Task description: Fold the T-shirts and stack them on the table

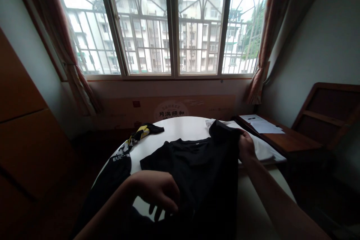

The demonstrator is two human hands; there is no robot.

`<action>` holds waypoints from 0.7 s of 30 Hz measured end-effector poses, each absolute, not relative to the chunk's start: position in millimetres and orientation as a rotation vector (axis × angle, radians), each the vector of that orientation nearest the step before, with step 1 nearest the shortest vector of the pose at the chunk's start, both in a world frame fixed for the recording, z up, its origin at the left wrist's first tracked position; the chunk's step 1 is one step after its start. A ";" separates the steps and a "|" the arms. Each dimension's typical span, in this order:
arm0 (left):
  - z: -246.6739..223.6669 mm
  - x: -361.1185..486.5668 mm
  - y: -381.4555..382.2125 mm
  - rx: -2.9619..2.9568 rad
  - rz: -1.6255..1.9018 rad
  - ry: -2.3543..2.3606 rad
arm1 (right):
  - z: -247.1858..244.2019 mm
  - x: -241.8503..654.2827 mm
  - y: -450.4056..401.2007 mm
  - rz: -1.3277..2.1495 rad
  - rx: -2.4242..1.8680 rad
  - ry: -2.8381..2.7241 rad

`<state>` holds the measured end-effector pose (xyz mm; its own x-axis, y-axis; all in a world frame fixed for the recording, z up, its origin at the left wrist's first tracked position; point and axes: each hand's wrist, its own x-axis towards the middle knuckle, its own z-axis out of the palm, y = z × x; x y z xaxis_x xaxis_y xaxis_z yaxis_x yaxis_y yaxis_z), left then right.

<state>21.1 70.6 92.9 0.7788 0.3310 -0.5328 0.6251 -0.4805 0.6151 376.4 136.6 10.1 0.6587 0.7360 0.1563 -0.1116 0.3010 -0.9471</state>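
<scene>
A black T-shirt (194, 172) lies on the white round table (180, 124), its neckline toward the window and its right side lifted. My right hand (247, 146) is closed on the raised sleeve edge at the right. Over the shirt's left side hovers my left hand (157, 191), fingers apart and curving downward beside the fabric. Whether its fingertips touch the shirt I cannot tell, as the cloth below is very dark.
Another dark garment (120, 161) with white lettering and yellow patches drapes over the table's left edge. White folded cloth (261, 148) lies at the right. Beyond it, papers (266, 125) rest on a brown wooden surface (298, 138). A barred window stands ahead.
</scene>
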 end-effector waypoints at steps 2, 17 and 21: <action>82.2 20.7 80.6 2.165 -0.330 1.064 | 6.7 387.6 140.9 0.635 -1.150 -0.560; 31.9 -26.7 153.1 2.236 -0.021 2.106 | -8.1 407.9 151.9 -0.207 -1.346 -0.969; 33.0 -21.1 151.3 2.264 0.084 2.085 | -9.3 400.0 149.4 -0.264 -1.406 -1.187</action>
<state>-21.1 151.3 33.0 0.0820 0.9966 -0.0022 0.9932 -0.0815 0.0827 400.0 149.4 -9.3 0.4506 0.4842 0.7500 0.7562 0.2395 -0.6090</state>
